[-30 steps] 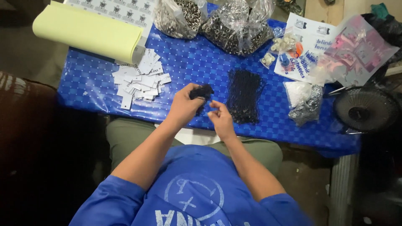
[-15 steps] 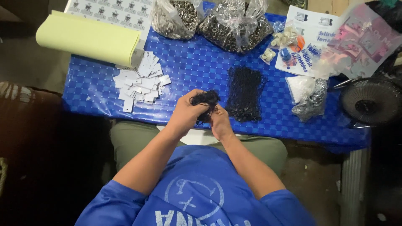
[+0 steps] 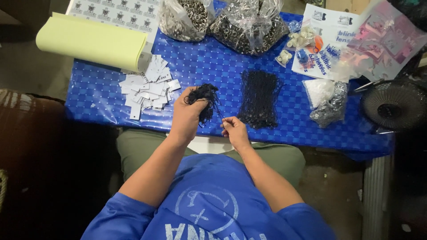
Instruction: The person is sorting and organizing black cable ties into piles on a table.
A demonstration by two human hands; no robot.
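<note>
The left hand (image 3: 189, 116) is closed around a tangled bunch of black strings (image 3: 203, 97) held just above the near edge of the blue checked desk (image 3: 204, 66), while the right hand (image 3: 235, 130) pinches a single strand pulled from it. The strings look light, limp and quick to snag, so one is probably best taken near its end. A flat pile of black strings (image 3: 259, 98) lies just right; white tags (image 3: 147, 89) lie left.

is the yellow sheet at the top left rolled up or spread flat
Rolled up. The pale yellow sheet curls over into a loose tube on the blue table, its edge tucked beside the white tags.
</note>
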